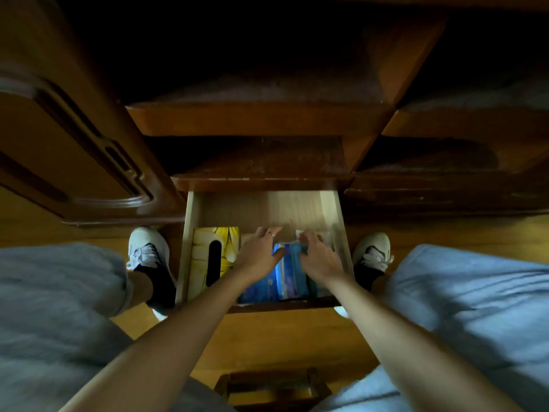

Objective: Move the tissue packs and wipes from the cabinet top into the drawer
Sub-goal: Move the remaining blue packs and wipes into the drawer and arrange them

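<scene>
Both hands are down inside the open drawer (190,233), among the packs. On the left hand (261,251) the fingers look fairly straight, spread over the packs with the thumb against a blue one; whether that grip is clamped on anything I cannot tell. The right hand (315,257) has its fingers curled over the far end of the blue tissue packs (285,278), a grip that seems to pinch a pale wrapper there, though blur hides the detail.

Largest in the scene is the dark wooden cabinet (267,120), its shelves stepping away on the far side. The pale-wood drawer stands pulled out toward the person, bare at its far end. At its left lies a yellow tissue box (202,257) with a dark oval slot; just beside it, to the right, the blue packs stand packed together at the near end. A white shoe (145,248) sits on the wooden floor (282,337) at each side of the drawer.
</scene>
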`<move>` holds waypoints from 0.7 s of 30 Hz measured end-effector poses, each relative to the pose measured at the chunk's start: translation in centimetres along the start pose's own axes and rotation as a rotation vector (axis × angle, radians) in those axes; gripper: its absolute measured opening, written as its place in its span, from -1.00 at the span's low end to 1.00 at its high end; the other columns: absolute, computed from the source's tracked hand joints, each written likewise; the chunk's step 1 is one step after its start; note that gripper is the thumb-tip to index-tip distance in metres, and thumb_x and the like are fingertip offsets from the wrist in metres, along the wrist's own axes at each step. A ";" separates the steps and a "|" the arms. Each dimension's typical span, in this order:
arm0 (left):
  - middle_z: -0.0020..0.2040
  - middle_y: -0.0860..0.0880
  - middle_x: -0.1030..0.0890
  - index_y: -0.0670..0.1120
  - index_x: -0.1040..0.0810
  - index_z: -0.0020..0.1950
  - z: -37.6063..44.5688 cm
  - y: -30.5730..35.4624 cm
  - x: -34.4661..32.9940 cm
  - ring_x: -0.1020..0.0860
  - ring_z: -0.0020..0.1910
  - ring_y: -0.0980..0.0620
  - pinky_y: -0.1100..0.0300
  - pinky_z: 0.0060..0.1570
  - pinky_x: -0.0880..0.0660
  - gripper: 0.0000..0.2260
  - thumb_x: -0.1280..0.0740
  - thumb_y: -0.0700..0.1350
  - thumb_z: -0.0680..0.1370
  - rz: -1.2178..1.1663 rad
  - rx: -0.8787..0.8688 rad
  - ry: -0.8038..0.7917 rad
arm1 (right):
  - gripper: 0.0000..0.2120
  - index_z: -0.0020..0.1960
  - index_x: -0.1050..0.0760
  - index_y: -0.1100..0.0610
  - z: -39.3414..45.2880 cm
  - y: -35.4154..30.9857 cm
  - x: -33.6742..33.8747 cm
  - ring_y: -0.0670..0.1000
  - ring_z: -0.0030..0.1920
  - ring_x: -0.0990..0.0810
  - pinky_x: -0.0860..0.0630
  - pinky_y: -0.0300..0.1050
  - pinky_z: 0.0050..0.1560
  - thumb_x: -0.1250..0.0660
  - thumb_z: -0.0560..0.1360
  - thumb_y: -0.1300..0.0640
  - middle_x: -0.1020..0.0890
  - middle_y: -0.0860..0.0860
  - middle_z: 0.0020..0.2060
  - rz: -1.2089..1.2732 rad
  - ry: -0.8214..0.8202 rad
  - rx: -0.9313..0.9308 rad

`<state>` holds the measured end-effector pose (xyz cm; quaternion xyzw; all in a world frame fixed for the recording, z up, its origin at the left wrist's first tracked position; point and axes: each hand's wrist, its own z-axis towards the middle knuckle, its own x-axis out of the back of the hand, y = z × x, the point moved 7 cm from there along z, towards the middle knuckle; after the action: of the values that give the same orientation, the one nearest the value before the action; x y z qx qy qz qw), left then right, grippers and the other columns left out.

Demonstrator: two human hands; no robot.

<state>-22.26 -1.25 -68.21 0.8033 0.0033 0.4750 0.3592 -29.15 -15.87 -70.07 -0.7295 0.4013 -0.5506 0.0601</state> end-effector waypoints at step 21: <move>0.04 0.12 -0.56 0.14 -0.64 0.15 4.0 25.9 46.0 -0.59 0.00 0.06 0.14 -0.07 -0.51 -0.81 -0.33 -0.03 0.57 0.163 -0.422 0.720 | -0.67 0.34 -0.50 -0.14 0.7 -24.7 46.4 -0.03 0.30 -0.52 -0.51 -0.04 0.20 -0.30 0.58 -0.04 -0.61 -0.13 0.24 -0.272 0.661 0.407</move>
<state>-2.67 -6.82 -19.39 0.4927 -0.0326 0.7422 0.4531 -12.37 -29.79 -22.19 -0.5329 0.1819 -0.8264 -0.0023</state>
